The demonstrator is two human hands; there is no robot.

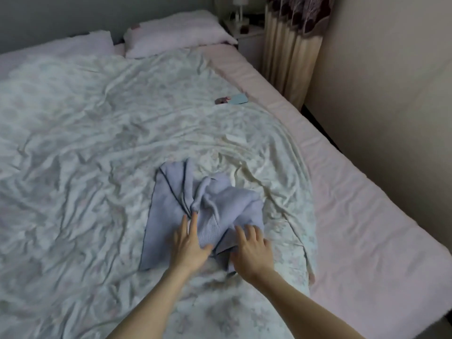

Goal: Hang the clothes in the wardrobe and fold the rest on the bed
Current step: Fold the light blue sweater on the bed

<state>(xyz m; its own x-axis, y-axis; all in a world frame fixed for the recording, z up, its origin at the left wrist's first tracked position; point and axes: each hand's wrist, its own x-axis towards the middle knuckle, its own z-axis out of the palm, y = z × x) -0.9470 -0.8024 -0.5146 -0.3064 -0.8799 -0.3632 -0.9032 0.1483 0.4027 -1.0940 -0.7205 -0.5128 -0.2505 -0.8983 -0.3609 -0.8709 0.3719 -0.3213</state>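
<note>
Here the bed (pixel 367 216) fills most of the frame, its crumpled floral duvet (pixel 85 143) a soft, uneven surface for folding. The lavender garment (pixel 171 204) lies bunched at lower centre. Both hands rest on its near edge: the left hand (pixel 189 245) lies flat with straight fingers, the right hand (pixel 252 250) has spread, slightly bent fingers, and neither seems to grip the cloth. To fold well, I think the garment should first be pulled flat and its twisted middle smoothed. Two pillows (pixel 171 35) sit at the upper left, a curtain (pixel 291 45) and nightstand (pixel 244 33) at the upper right, and a small blue object (pixel 238 99) right of centre.
</note>
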